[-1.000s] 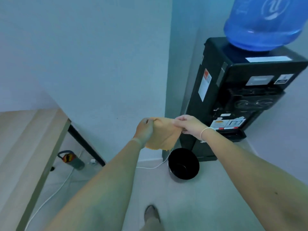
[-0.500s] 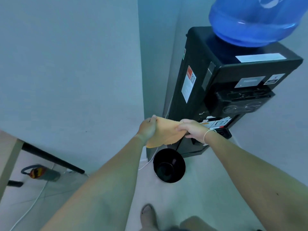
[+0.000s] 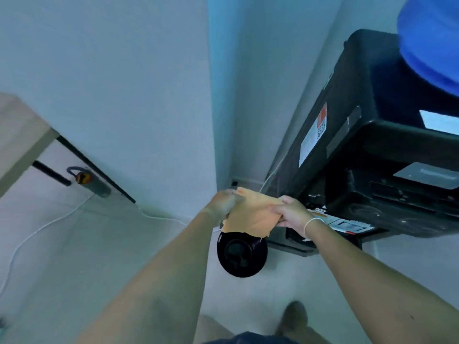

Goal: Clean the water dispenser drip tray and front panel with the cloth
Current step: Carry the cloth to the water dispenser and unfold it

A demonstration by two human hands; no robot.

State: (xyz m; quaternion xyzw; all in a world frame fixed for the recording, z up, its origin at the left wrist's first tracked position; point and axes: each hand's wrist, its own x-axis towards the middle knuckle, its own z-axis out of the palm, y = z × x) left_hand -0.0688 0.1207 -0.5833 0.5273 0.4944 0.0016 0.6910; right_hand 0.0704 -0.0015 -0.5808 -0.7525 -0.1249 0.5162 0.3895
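Both arms stretched forward, an orange rectangular cloth (image 3: 250, 214) pulled between the two hands. Left hand (image 3: 224, 202) closed in a fist over the cloth's left edge, fingers curled tight round the fabric. Right hand (image 3: 289, 213) pinching the cloth's right edge between thumb and fingers, a thin white band (image 3: 313, 222) round the wrist. Cloth hanging slack below both hands, lower hem ragged, not touching anything else.

Just to the right of the right hand and beyond it: a tall black plastic water dispenser (image 3: 352, 155), tilted in the wide-angle view, with a white and red label (image 3: 313, 134) on its side panel. Up and to the right of that hand, a blue translucent water bottle (image 3: 432, 40) seated on the dispenser's top. Front panel with its dark tap recess (image 3: 387, 194) to the right of the right hand, well clear of the cloth. Drip tray area (image 3: 347, 228) just right of the right wrist, partly hidden by the forearm; detail blurred.

Directly beneath the cloth, on the pale floor: a round black bin (image 3: 242, 254). Far left of the left hand, a light wooden table edge (image 3: 22, 145) and a grey cylindrical bottle with an orange band (image 3: 90, 181) lying on the floor, a white cable (image 3: 49, 224) trailing near it. Near the bottom edge, below the right forearm, a shoe (image 3: 294, 316).
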